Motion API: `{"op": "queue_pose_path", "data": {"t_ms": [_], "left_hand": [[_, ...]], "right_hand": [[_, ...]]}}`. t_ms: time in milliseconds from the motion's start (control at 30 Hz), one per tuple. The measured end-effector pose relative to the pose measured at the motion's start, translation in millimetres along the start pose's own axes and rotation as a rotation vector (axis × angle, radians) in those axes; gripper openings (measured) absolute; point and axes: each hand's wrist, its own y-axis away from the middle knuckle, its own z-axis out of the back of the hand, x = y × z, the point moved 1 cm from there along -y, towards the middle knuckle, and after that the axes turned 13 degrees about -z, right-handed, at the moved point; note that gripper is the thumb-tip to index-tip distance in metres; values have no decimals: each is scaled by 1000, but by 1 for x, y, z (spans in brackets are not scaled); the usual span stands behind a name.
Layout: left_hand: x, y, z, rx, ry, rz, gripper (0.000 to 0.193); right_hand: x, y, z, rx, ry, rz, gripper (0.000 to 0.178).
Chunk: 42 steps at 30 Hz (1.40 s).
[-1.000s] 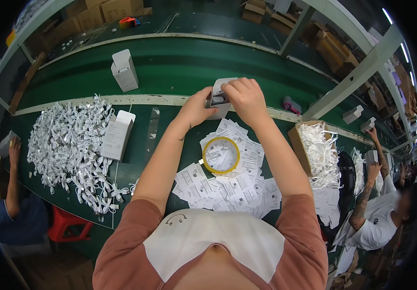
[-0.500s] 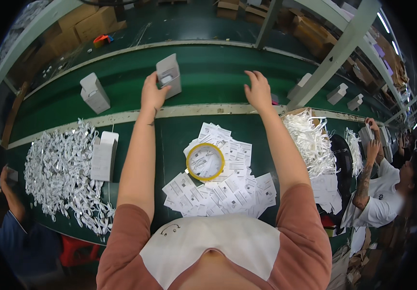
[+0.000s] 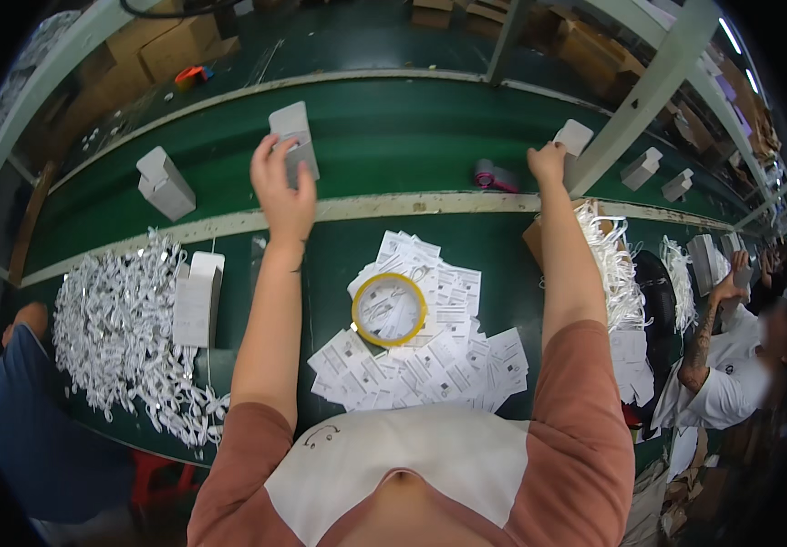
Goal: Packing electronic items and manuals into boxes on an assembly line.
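Note:
A small white box (image 3: 295,137) with its flap up stands on the green conveyor belt. My left hand (image 3: 286,187) is just in front of it, fingers apart, not wrapped round it. Farther right, my right hand (image 3: 547,164) has its fingers closed at the edge of another white box (image 3: 576,137), partly hidden by the hand and a post. Below, between my forearms, a heap of printed white slips (image 3: 439,356) lies on the table, with a yellow-rimmed ring (image 3: 390,310) on top. Slips and a thin looped piece show inside the ring.
More open boxes (image 3: 167,185) stand along the belt, beside a pink-and-grey object (image 3: 496,176). A pile of coiled white cables (image 3: 120,328) and an upright box (image 3: 197,301) lie left; white cords (image 3: 608,264) lie right. A metal post (image 3: 649,96) rises at right. Co-workers sit on both sides.
My left hand has let go of its box, which now sits slightly farther left. My right hand has moved right and closed at another box. The pink-and-grey object has come into fuller view.

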Motion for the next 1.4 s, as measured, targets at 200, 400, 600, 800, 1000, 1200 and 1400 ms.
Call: {"op": "queue_pose_path", "data": {"t_ms": [200, 400, 600, 800, 1000, 1200, 1400], "left_hand": [[-34, 15, -11, 158, 210, 25, 31], [-52, 39, -31, 372, 432, 144, 38], [-64, 34, -37, 498, 425, 159, 82], [-49, 48, -48, 391, 757, 592, 62], [-51, 43, -35, 530, 618, 481, 58], [-47, 51, -42, 560, 571, 453, 58], [-50, 49, -47, 624, 472, 445, 60]], "right_hand": [[22, 43, 9, -70, -70, 315, 45], [40, 101, 33, -62, -248, 576, 42], [78, 211, 80, 310, -498, 858, 47], [92, 219, 72, 317, -712, 1011, 34], [26, 119, -24, -85, 58, 598, 51], [20, 104, -32, 279, -358, 597, 51], [70, 156, 51, 588, -1153, 317, 36]]}}
